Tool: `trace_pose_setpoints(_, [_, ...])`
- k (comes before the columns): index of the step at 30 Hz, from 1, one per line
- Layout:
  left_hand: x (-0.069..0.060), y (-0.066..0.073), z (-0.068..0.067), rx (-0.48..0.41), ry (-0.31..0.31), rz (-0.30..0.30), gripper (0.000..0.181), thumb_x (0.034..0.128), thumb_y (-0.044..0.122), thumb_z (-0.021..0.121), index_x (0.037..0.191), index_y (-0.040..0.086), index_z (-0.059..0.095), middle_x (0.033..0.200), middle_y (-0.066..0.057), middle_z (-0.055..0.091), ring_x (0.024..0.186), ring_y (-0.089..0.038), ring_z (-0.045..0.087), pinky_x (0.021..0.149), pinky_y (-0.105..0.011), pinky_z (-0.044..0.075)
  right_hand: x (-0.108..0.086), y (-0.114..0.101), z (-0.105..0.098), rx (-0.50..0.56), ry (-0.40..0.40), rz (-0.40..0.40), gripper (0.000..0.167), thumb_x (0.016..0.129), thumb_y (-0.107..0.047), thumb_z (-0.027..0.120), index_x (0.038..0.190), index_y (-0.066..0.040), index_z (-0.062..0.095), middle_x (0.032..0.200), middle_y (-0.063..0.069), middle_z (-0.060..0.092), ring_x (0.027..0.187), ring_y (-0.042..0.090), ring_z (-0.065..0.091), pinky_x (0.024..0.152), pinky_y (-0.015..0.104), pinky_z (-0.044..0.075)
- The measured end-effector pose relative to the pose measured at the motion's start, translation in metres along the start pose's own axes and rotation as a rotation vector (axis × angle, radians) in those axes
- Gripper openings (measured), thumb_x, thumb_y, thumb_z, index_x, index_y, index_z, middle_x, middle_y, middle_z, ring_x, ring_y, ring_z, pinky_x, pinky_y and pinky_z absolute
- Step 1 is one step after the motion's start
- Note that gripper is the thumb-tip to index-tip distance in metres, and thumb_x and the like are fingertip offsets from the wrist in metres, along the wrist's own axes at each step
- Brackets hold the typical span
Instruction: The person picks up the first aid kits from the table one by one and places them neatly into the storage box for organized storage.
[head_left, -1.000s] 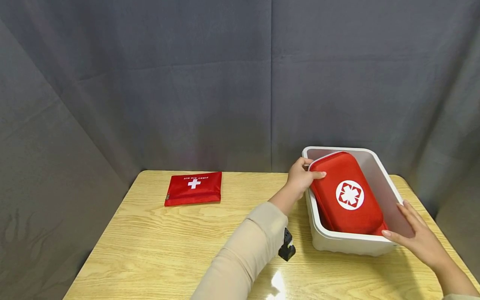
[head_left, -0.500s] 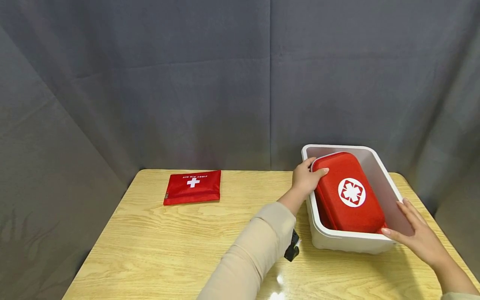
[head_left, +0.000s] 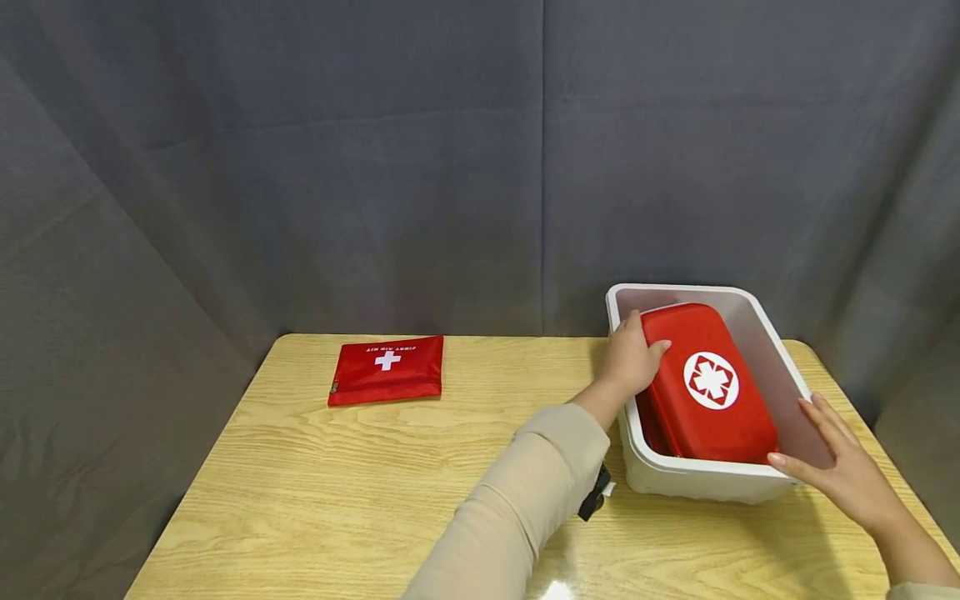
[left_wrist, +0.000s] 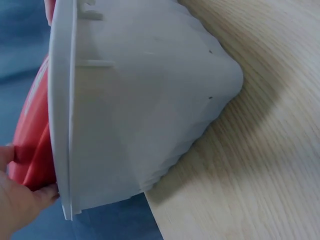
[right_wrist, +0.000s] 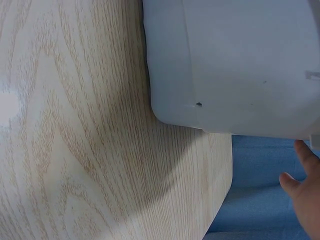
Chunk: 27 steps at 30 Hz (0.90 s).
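Note:
A red hard-shell first aid case (head_left: pixel 675 350) with a white round emblem lies tilted inside a white plastic bin (head_left: pixel 705 483). My left hand (head_left: pixel 628 360) grips the case's far left corner, thumb on top, right by the bin's left rim. In the left wrist view, the fingers of the left hand (left_wrist: pixel 20 202) pinch the case (left_wrist: pixel 34 155) just above the rim. My right hand (head_left: pixel 851 475) is at the bin's near right corner, its fingers spread along the rim and its thumb near the front edge. Whatever lies beneath the case is hidden.
A flat red first aid pouch (head_left: pixel 388 375) with a white cross lies on the wooden table (head_left: pixel 322 492) at the far left. Grey curtains (head_left: pixel 420 167) hang behind the table and along both sides. A black device (head_left: pixel 595 493) is partly visible beneath the left sleeve.
My left hand has shifted right with the case, farther over the bin's left rim. The case has slid a little to the right within the bin. The right hand has hardly moved.

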<state>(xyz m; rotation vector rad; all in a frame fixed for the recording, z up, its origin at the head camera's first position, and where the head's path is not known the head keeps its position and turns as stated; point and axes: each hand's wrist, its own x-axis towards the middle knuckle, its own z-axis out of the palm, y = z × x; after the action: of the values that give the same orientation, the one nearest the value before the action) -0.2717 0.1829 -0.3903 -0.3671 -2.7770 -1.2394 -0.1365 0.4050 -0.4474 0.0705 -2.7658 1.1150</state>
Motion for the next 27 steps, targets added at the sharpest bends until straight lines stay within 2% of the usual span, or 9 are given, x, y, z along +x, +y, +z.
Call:
trace_pose_setpoints(5, [-0.004,0.004,0.0,0.044,-0.024,-0.028,0.053,0.0788,0.024,0.063,0.124,0.006,0.04,0.112,-0.002,0.052,0.099,-0.013,0.05,0.084,-0.018,0.038,-0.001,-0.001,0.0,-0.01,-0.006,0.015,0.079,0.078,-0.021,0.062,0.137,-0.003,0.012,0.143,0.005,-0.006,0.127,0.023,-0.009,0.086,0.067,0.002])
trace_pose_setpoints(11, [-0.006,0.003,0.001,0.039,-0.074,-0.02,0.058,0.0753,0.025,0.066,0.124,0.007,0.041,0.108,-0.001,0.057,0.095,-0.012,0.053,0.081,-0.017,0.039,-0.002,0.0,-0.001,-0.006,0.001,-0.004,0.079,0.078,-0.019,0.062,0.137,-0.003,0.013,0.143,0.002,-0.005,0.127,0.015,-0.008,0.088,0.065,0.002])
trace_pose_setpoints(14, [-0.007,-0.002,-0.005,-0.069,-0.126,-0.017,0.057,0.0741,0.025,0.068,0.122,0.007,0.044,0.105,-0.001,0.057,0.092,-0.01,0.053,0.078,-0.017,0.041,0.0,0.0,0.0,-0.004,-0.002,-0.008,0.08,0.078,-0.02,0.062,0.137,-0.003,0.012,0.143,0.001,-0.005,0.127,0.017,-0.009,0.088,0.065,0.002])
trace_pose_setpoints(18, [-0.006,-0.018,-0.015,-0.256,-0.184,-0.035,0.059,0.0737,0.023,0.068,0.124,0.004,0.044,0.114,-0.005,0.054,0.099,-0.013,0.051,0.078,-0.018,0.041,0.001,-0.001,0.002,-0.001,-0.005,-0.002,0.081,0.077,-0.021,0.063,0.138,-0.006,0.012,0.143,-0.003,-0.006,0.127,0.016,-0.009,0.087,0.066,0.003])
trace_pose_setpoints(21, [-0.003,-0.033,-0.023,-0.375,-0.168,-0.075,0.058,0.0743,0.02,0.067,0.123,0.001,0.044,0.116,-0.01,0.052,0.103,-0.016,0.051,0.078,-0.019,0.042,0.001,0.0,0.002,0.002,-0.001,-0.007,0.081,0.077,-0.021,0.063,0.138,-0.006,0.012,0.143,-0.004,-0.006,0.127,0.015,-0.008,0.087,0.066,0.002])
trace_pose_setpoints(24, [0.0,-0.048,-0.03,-0.502,-0.124,-0.135,0.053,0.0756,0.015,0.066,0.122,-0.001,0.045,0.113,-0.013,0.054,0.101,-0.019,0.052,0.078,-0.022,0.043,0.0,0.001,0.003,0.002,0.003,-0.015,0.081,0.077,-0.02,0.063,0.138,-0.005,0.012,0.143,-0.004,-0.006,0.127,0.016,-0.008,0.088,0.065,0.002])
trace_pose_setpoints(27, [0.002,-0.062,-0.037,-0.567,-0.094,-0.174,0.051,0.0768,0.014,0.064,0.121,-0.003,0.044,0.113,-0.015,0.053,0.103,-0.022,0.051,0.08,-0.026,0.043,0.0,0.003,0.004,-0.003,0.004,-0.013,0.081,0.077,-0.02,0.064,0.138,-0.005,0.013,0.143,-0.003,-0.006,0.127,0.015,-0.008,0.088,0.065,0.002])
